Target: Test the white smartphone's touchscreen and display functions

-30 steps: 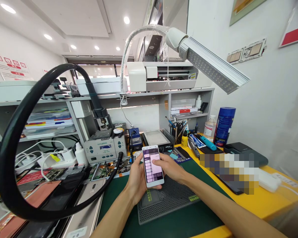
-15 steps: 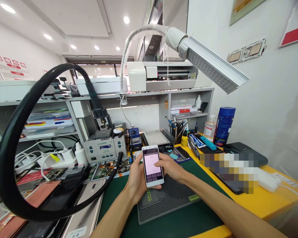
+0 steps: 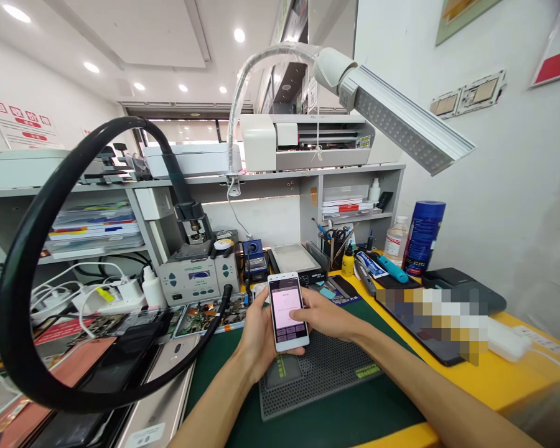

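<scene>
Phone is sitting at lower centre of the frame, left hand curling around it, right hand touching its screen by thumb, other fingers partly hidden.

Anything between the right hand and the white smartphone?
Nothing visible. The right hand is at the white smartphone, thumb over the lower screen; the left hand holds it from the other side. The black hose loops off to the left, clear of both.
</scene>
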Demonstrator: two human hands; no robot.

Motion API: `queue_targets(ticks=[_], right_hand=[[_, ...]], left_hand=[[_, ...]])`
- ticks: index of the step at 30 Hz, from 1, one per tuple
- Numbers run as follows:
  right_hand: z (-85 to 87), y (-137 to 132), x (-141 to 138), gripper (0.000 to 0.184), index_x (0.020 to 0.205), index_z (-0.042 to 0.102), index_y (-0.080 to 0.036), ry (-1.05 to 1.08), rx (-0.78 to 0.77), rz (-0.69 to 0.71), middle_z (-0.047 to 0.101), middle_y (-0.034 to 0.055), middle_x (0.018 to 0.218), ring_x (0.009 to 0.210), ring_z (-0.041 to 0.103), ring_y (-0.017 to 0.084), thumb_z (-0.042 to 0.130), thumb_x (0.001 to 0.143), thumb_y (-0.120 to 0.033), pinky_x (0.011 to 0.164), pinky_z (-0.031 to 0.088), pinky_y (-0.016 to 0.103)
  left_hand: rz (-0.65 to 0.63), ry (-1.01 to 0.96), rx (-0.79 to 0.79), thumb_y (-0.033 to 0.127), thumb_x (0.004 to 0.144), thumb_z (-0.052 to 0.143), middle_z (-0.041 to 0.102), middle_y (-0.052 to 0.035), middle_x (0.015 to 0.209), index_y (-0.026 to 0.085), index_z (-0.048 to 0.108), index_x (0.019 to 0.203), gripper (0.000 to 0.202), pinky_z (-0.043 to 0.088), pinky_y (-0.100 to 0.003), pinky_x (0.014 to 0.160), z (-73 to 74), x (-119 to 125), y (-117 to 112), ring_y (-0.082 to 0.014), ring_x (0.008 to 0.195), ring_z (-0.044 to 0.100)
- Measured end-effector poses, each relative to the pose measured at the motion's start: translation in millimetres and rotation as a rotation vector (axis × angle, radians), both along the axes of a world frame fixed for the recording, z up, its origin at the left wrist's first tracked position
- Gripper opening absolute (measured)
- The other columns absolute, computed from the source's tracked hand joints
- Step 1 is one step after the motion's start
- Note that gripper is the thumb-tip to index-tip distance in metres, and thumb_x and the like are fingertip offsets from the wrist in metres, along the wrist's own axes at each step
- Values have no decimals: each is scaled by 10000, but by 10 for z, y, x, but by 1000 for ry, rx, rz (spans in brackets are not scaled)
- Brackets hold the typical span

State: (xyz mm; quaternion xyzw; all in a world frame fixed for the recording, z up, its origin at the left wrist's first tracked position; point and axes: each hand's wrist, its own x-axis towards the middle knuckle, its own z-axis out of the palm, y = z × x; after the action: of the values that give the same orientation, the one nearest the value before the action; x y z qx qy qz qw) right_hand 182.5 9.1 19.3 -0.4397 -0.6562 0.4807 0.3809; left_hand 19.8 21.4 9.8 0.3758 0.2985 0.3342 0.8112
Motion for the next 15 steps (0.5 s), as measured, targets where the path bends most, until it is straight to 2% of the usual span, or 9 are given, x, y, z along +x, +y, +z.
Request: queue_targets(ticks=[4,7,9,11,15], right_hand=[[-22,9,-5,382,1186,551,-191,46,-58,-50,663,70,1050,881,625,224,584,806,-209,641,475,293],[-36,-1,-49,462,1241,516,-191,110,-35,-131,623,96,1179,1041,597,240,646,803,-262,750,501,315],[-48,-14,-91,589,1292,484,-201,122,-6,-105,598,107,1235,1078,579,242,723,767,-320,779,512,323],[-64,-20,-123,668,1301,485,-203,119,23,-68,609,107,1222,1034,593,237,780,720,-350,744,521,319],[-71,11,-91,514,1166,611,-175,206,2,-80,677,74,1067,902,632,198,796,715,-335,722,506,292]], left_hand=[[-5,-14,2,670,847,437,687,-139,920,144,644,1159,646,578,-459,598,5,-5,23,-303,809,671],[109,-20,50,608,902,391,685,-124,1025,193,615,1196,556,579,-402,638,26,18,44,-258,821,677],[177,-18,84,557,937,363,679,-112,1068,209,598,1208,500,574,-347,658,40,46,44,-221,834,675],[180,-4,102,518,945,388,681,-123,1053,181,607,1185,467,567,-312,656,54,69,27,-207,831,673],[171,42,164,397,897,557,688,-110,1002,185,619,1170,352,558,-291,631,94,53,-4,-189,784,668]])
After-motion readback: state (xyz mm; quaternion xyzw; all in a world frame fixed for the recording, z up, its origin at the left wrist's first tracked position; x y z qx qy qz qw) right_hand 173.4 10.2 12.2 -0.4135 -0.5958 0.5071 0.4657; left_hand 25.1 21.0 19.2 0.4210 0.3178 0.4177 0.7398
